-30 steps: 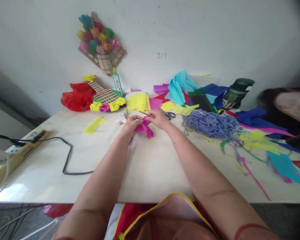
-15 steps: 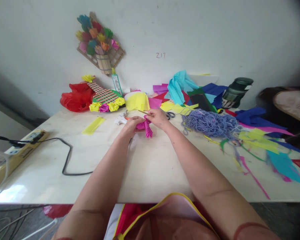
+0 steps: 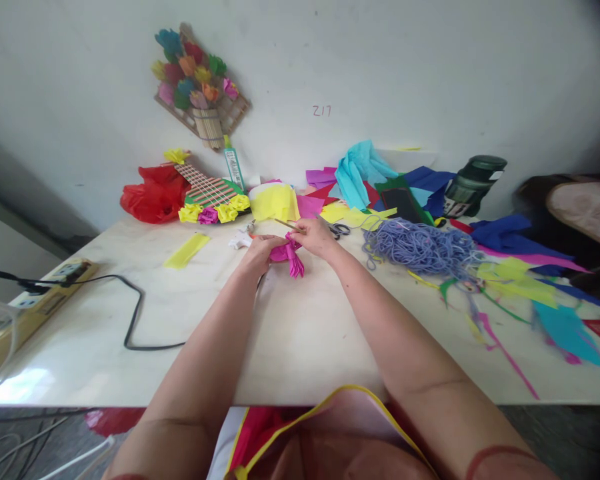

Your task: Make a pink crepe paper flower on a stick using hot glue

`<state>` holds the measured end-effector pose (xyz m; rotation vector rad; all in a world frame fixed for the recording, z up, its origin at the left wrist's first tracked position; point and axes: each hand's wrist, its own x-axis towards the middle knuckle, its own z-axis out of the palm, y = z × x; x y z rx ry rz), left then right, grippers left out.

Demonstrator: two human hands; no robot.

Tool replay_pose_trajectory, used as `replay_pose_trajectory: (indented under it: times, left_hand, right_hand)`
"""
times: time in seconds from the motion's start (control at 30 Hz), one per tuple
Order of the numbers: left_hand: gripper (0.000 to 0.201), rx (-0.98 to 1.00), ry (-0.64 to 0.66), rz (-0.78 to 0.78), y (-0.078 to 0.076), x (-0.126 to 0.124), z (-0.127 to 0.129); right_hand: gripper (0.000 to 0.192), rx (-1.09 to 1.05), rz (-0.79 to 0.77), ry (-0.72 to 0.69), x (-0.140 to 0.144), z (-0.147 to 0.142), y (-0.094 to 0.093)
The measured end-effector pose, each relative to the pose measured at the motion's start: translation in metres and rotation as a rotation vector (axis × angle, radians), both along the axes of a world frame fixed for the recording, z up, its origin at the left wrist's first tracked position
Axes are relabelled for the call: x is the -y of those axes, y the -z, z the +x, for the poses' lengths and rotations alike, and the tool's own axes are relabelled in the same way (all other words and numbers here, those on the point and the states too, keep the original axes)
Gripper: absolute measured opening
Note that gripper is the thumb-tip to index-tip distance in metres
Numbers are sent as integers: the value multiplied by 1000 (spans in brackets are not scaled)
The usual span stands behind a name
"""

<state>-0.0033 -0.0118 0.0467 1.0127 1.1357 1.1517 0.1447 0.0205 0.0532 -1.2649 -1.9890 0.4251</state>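
The left hand (image 3: 261, 253) has slid slightly left, baring more magenta crepe paper (image 3: 294, 259), apparently drawing it out; its grip pinches that one piece above the surface (image 3: 310, 333). The right hand (image 3: 316, 237) grips one thin stick (image 3: 286, 225). Rightward: one scissors (image 3: 339, 231), one yarn tangle (image 3: 423, 247).
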Motion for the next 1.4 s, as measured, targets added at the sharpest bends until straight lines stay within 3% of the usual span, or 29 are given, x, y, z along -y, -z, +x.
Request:
replay_pose_trajectory:
  times: [0.23,0.53,0.7,0.8,1.0,1.4]
  left_hand:
    - [6,55,-4,16,7,-4,-3]
    - [8,117,-9,-100,-1,1,0]
    - [8,24,-24,-58,1,1,-1]
    - [8,-20,-24,-51,0,2,-1]
    - [6,4,-57,-31,3,0,-2]
    - [9,-25,-37,-3,0,2,0]
  right_hand:
    - [12,33,-2,1,1,0,0]
    - [16,106,-28,-42,7,1,-4]
    - [43,88,-153,-214,8,8,-9]
    - [54,60,-187,-249,6,13,-11]
    - [42,150,-86,-178,4,16,-14]
    - [30,148,-40,-271,-4,19,-6]
